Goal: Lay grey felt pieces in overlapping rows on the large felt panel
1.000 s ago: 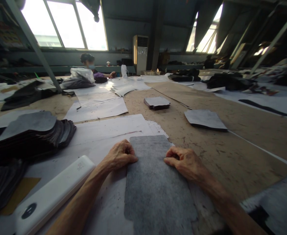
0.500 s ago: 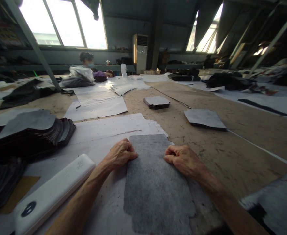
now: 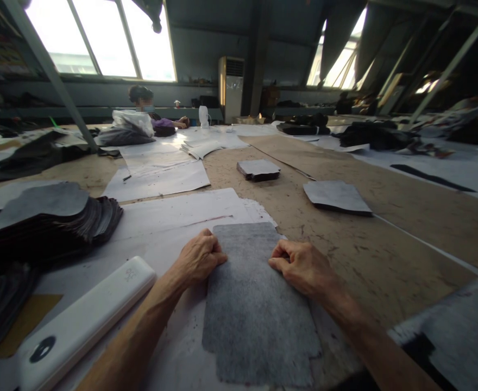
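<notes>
A grey cut fabric panel (image 3: 259, 309) with notched corners lies flat in front of me, partly over white paper (image 3: 174, 217). My left hand (image 3: 202, 255) pinches its left edge near the far end, thumb on top. Opposite, my right hand (image 3: 300, 266) has thumb and forefinger closed on the right edge. The fingers under the edges are hidden, and I cannot tell whether one layer or more lies there. Beside my left forearm rests a long white device (image 3: 88, 320) with a dark oval on its top.
Tall stacks of dark cut panels (image 3: 47, 222) stand at the left. Two smaller piles, a near one (image 3: 337, 196) and a farther one (image 3: 258, 169), sit on the brown table covering (image 3: 385, 255). Another grey panel (image 3: 463, 331) is at the lower right. Across the table a person (image 3: 141, 100) sits behind a plastic bag (image 3: 127, 127).
The view has shifted slightly, so everything sits a little farther left. Both hands keep their pinch on the panel's edges, with no clear movement of the panel.
</notes>
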A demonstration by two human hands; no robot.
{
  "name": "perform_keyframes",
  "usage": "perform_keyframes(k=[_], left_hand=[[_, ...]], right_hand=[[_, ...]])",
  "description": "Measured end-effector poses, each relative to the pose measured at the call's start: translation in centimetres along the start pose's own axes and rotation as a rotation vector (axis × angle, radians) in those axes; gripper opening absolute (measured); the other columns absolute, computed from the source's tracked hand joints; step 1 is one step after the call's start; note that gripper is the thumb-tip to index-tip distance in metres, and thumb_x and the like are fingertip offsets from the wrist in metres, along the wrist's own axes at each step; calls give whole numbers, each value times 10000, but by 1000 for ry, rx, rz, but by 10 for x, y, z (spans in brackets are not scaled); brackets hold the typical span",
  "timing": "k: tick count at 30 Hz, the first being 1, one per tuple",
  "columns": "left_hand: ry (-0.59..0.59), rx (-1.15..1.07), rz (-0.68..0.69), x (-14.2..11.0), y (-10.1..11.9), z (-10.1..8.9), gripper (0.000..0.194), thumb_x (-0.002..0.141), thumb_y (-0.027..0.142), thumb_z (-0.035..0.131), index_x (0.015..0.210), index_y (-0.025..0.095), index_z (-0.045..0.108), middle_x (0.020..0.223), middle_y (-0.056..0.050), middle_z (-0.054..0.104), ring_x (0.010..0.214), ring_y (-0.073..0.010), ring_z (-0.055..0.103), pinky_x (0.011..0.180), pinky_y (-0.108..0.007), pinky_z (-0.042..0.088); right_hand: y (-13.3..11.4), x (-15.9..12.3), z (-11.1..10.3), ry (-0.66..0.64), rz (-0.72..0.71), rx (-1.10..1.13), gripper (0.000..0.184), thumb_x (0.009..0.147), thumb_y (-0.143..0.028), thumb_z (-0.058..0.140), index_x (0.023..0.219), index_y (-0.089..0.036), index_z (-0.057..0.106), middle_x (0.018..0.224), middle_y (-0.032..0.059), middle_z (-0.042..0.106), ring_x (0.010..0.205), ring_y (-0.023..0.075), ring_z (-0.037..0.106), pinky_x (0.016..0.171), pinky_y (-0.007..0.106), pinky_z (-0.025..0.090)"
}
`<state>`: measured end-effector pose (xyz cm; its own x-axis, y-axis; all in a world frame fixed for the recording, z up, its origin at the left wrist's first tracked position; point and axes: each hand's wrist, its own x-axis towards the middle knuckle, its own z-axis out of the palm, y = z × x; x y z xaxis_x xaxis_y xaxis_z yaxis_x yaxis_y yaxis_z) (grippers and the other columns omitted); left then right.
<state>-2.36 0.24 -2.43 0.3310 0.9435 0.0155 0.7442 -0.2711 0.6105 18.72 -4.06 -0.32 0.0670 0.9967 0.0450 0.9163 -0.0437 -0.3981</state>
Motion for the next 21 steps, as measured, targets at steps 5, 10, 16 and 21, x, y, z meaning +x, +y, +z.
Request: perform_keyframes(k=[5,10,16,21], left_hand=[[82,31,7,-5,1,2,126,679,279,545,750,200,478,845,-11,493,711,-146,472,656,-277,361],[57,12,22,-5,-1,0,206,636,269,581,818,216,501,830,12,518,685,-139,480,646,-272,368],[65,-14,-23,-6,0,-1,192,611,258,588,781,214,512,773,20,532,681,-134,469,622,-255,345],[35,-59,-96,-6,1,-3,253,549,247,613,784,220,525,675,44,510,620,-117,462,541,-223,321]], right_hand=[[14,-4,4,111,-66,85,240,634,-301,648,845,-202,591,870,20,618,828,175,568,670,261,417],[22,-1,0,46,-53,110,259,613,-342,667,826,-209,605,881,15,610,743,153,563,638,257,422],[14,5,-5,-21,-33,88,207,564,-287,682,683,-192,543,771,-5,584,702,139,530,592,229,386],[15,4,-1,-4,50,140,267,561,-319,667,779,-201,569,705,-3,585,627,143,526,541,237,370]])
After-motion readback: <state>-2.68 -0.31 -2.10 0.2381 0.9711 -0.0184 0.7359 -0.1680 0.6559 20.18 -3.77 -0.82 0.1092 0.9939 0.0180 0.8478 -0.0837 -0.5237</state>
